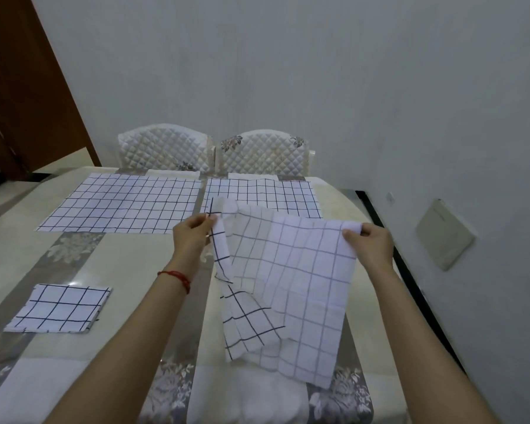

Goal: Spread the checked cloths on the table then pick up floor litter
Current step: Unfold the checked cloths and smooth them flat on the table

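I hold a white checked cloth [291,289] up over the right half of the table [126,270], partly unfolded and hanging. My left hand [193,237] pinches its upper left corner, and my right hand [369,244] pinches the upper right corner. Two more checked cloths lie spread flat at the far side: one on the left [123,206], one on the right [263,192]. A folded checked cloth [58,309] rests near the table's left edge.
Two white quilted chairs [166,148] [263,151] stand against the table's far side by the grey wall. A brown door [22,87] is at far left. A beige panel [442,234] sits low on the right wall. The floor beside the table shows a dark strip [410,280].
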Tool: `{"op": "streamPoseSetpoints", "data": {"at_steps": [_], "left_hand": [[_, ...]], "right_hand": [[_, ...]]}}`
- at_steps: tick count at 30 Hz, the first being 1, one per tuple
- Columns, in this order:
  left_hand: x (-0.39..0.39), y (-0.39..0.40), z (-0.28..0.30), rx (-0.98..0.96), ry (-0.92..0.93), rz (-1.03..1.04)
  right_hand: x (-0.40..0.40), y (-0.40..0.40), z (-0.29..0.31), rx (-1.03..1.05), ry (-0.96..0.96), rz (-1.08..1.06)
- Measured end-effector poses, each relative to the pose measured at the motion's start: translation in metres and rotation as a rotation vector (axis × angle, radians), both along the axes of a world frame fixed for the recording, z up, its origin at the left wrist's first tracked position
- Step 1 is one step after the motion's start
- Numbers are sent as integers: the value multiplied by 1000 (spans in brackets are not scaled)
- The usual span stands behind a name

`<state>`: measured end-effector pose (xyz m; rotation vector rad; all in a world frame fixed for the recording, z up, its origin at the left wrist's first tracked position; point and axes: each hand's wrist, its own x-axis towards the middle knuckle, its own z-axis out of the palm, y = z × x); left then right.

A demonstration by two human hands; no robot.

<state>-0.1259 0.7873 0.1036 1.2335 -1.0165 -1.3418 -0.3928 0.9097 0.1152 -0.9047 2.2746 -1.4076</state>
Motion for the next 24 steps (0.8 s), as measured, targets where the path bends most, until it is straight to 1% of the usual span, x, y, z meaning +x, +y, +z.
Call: {"op": "streamPoseSetpoints", "data": {"at_steps": [3, 6, 10, 13, 17, 21, 24], "left_hand": [[4, -20, 16, -65, -5, 9], [13, -37, 36, -145, 27, -2], [33, -44, 51, -256, 43, -29], [50, -35, 42, -286, 3, -22], [71, -13, 7, -240, -47, -40], [86, 20, -33, -192, -170, -73], [95, 44, -66, -115, -243, -53]], "right_hand": [[-9, -16, 18, -57, 81, -66], [-16, -24, 40, -198, 111, -90], [-24, -17, 48, -448, 17, -90], [-23, 2, 34, -534, -41, -73], [-18, 32, -12, -537, -135, -96], [-10, 64, -64, -421, -223, -131], [-3, 87, -96, -351, -267, -182]]}}
